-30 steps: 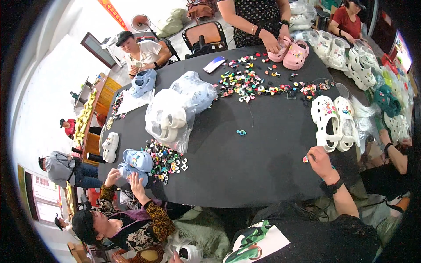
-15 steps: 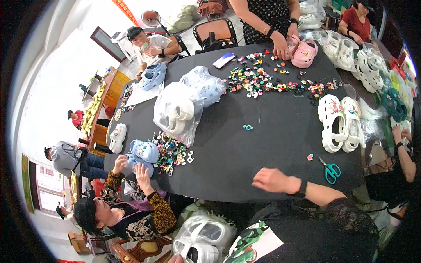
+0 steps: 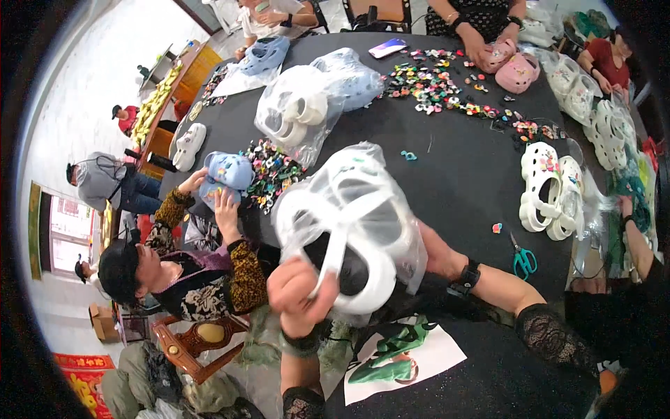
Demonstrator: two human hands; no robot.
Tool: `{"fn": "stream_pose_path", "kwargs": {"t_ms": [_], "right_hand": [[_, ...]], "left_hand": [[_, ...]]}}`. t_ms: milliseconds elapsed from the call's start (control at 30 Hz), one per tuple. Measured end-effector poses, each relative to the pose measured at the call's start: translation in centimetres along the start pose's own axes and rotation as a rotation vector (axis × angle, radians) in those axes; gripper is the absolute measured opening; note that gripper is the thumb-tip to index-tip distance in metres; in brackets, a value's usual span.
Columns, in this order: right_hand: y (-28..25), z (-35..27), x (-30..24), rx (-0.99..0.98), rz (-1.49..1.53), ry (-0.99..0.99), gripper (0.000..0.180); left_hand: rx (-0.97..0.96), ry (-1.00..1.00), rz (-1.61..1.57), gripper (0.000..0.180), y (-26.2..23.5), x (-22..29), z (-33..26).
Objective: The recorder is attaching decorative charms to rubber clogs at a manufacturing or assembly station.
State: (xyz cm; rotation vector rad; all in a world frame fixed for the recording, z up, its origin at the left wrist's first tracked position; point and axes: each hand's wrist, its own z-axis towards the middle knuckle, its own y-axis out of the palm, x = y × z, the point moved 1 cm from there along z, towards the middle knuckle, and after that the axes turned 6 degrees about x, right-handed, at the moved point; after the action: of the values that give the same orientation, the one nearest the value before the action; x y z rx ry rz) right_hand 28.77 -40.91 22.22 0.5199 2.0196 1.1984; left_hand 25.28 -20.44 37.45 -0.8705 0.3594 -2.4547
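A clear plastic bag of white clogs (image 3: 373, 276) is held up in front of me, over the near table edge. My left hand (image 3: 301, 288) is closed on its near left side, with the fingers curled at a white strap. At the bag's right side is my right hand (image 3: 441, 250), gripping it there; its fingertips are hidden behind the plastic. To the right of that hand lie teal-handled scissors (image 3: 523, 260) and a small red-and-blue shoe charm (image 3: 497, 228). Farther off sits a small teal charm (image 3: 408, 156).
A pair of white clogs with charms (image 3: 541, 188) stands at the right. Piles of colourful charms (image 3: 426, 84), another bagged white pair (image 3: 293, 115) and a phone (image 3: 387, 47) lie farther away. At the left a person handles blue clogs (image 3: 230, 171); across, another handles pink clogs (image 3: 518, 72).
The bagged white clogs have come up from below the table edge to in front of me. My right hand has moved from above the table to the bag. The view has shifted.
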Motion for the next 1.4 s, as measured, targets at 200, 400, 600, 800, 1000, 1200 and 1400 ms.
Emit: {"fn": "stream_pose_path", "kwargs": {"t_ms": [200, 400, 600, 800, 1000, 1200, 1400], "right_hand": [[-5.6, -0.9, -3.4, 0.426, -0.131, -0.487, 0.045], [-12.2, -5.0, -4.4, 0.401, -0.450, -0.406, 0.045], [-13.1, -6.6, -3.2, 0.608, -0.642, -0.348, 0.018], [-8.9, -12.3, -4.5, 0.279, -1.371, -0.204, 0.011], [-4.7, -13.3, -3.9, 0.535, -1.862, -0.766, 0.011], [-2.5, -8.1, 0.3, -0.313, -2.031, -0.138, 0.013], [-1.8, -3.9, 2.7, 0.111, -1.854, -0.275, 0.016]], "left_hand": [[-0.294, -0.256, 0.123, 0.032, 8.4, -5.5, -4.9], [-0.456, -0.292, 0.110, 0.023, 12.7, -4.8, -10.2], [-0.550, -0.228, 0.131, 0.028, 13.7, -4.2, -10.5], [-0.427, -0.146, 0.377, 0.010, 13.3, -8.4, -11.3], [-0.697, -0.090, 0.191, 0.047, 13.4, -5.9, -11.5], [-0.665, -0.291, -0.258, 0.069, 8.3, -4.7, -10.7], [-0.711, -0.114, -0.325, 0.073, 5.7, -4.4, -9.7]]}}
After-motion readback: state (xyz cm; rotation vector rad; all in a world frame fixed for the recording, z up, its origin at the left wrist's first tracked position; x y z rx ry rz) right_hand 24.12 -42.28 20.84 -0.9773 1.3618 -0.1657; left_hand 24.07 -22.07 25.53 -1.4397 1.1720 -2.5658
